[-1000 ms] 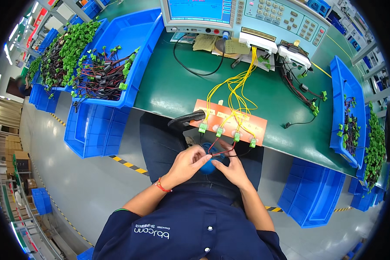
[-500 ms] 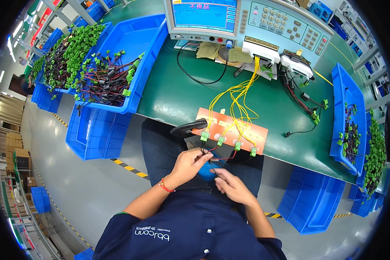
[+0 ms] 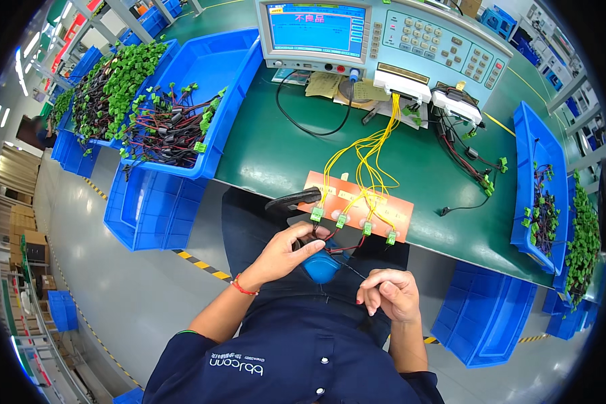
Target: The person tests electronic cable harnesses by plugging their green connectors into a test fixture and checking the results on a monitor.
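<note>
Wire harness, dark with red strands, hangs between a seated worker's two hands just below the front edge of the green bench. The left hand has its fingers closed round the harness near the orange test fixture, where four green connectors sit in a row on yellow leads running up to the grey tester. The right hand, lower and over the lap, pinches a thin dark strand between thumb and forefinger, the other fingers curled in. A blue roll lies on the lap between the hands.

Judging by the scene, the work is in mid-run: a blue bin on the left holds a heap of harnesses with green plugs, and another blue bin on the right holds a smaller heap, though which pile is finished cannot be told. The harness in hand seems to reach toward the fixture's plugs; whether it is plugged in is not clear. A black hand tool rests at the bench edge.
</note>
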Available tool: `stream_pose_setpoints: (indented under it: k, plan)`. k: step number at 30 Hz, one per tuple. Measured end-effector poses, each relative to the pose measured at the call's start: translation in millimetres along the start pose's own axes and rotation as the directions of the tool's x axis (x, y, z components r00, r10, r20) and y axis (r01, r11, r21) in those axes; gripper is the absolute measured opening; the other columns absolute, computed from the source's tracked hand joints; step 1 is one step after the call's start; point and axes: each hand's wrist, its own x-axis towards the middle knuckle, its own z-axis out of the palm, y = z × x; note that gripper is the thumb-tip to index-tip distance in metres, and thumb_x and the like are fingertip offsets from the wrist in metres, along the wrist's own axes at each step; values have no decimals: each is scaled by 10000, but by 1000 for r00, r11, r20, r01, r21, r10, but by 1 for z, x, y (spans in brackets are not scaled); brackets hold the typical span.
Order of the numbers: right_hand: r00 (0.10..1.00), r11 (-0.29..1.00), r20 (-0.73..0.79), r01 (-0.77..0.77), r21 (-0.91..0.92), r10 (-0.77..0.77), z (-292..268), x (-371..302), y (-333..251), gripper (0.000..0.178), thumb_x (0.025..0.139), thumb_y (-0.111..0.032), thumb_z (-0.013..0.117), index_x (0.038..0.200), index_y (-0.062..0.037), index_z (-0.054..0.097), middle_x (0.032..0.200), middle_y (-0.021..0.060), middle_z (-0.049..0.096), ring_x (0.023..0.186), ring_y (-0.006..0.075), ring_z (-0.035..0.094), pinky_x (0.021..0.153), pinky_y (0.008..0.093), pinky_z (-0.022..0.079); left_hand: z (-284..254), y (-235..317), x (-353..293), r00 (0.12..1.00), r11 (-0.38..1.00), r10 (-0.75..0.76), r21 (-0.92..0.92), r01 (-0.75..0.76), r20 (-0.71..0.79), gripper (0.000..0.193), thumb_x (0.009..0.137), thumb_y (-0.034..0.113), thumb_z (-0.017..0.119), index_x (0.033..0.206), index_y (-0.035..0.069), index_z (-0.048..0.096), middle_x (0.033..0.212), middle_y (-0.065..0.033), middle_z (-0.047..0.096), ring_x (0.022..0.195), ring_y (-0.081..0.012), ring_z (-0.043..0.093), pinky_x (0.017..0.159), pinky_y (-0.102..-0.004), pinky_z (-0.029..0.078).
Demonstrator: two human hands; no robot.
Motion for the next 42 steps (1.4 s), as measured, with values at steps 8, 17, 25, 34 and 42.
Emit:
stream_pose_setpoints:
  k: [8, 17, 25, 34, 42]
  plan:
    - [999, 1000, 46, 14, -12, -13, 2, -3, -6, 313, 999, -153, 505, 1056, 125, 636, 694, 128, 599, 566, 169, 582, 679, 330, 520, 6, 21, 9, 987, 839, -157, -523, 151, 33, 339, 1003, 257, 539, 1144, -42, 612, 981, -71, 655, 885, -113, 603, 851, -251, 478]
    - [988, 281, -128, -99, -955, -89, -22, -14, 1, 278, 992, -150, 531, 1203, 19, 596, 1063, 114, 646, 1035, 166, 598, 895, 326, 475, 28, 12, 12, 965, 672, -202, -693, 262, 169, 305, 1021, 267, 487, 1063, -4, 619, 656, 44, 414, 581, -50, 377, 568, -226, 342]
    - [941, 948, -138, -293, 127, 309, -2, 29, 26, 366, 1053, -289, 394, 1082, 6, 609, 564, -17, 448, 482, 84, 478, 638, 286, 526, 20, 16, -9, 960, 482, -203, -834, 268, 192, 280, 1036, 240, 448, 896, 18, 546, 564, 74, 272, 474, -38, 231, 457, -226, 207]
    - [943, 610, 213, 14, -792, 255, 0, -19, -67, 307, 950, -243, 612, 1181, -41, 624, 884, 86, 634, 858, 225, 640, 807, 360, 510, 22, 27, -46, 867, 650, -238, -591, 478, 439, 190, 913, 137, 645, 942, -51, 656, 695, 12, 529, 574, -36, 349, 546, -199, 272]
    - [535, 281, -409, -307, -909, -739, -152, -29, -273, 270, 960, -202, 561, 1101, 10, 651, 868, 63, 652, 774, 147, 597, 752, 279, 475, 13, 30, -38, 891, 697, -134, -597, 396, 434, 316, 1000, 175, 503, 1101, -92, 637, 549, 78, 311, 487, -32, 249, 478, -232, 208]
